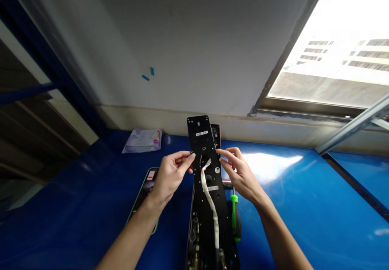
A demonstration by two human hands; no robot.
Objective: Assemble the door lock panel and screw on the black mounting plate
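A long black metal plate (pixel 199 140) with holes, a "CE 16" label and a white sleeved cable (pixel 209 193) running down its face stands tilted in front of me. My left hand (pixel 173 172) is closed, pinching the plate's left edge between thumb and fingers. At the right edge, my right hand (pixel 238 170) has its index finger and thumb against the plate, the other fingers curled. Below the plate is a long housing with metal fittings (pixel 196 237), mostly hidden. Part of another dark component (pixel 216 134) shows behind the plate's upper right side.
A green-and-grey screwdriver (pixel 236 217) lies right of the housing on the blue table (pixel 291 205). To the left are a phone in a light green case (pixel 141 197) and a pale packet (pixel 142 141). A wall with a window stands behind; a metal frame (pixel 352 124) rises at right.
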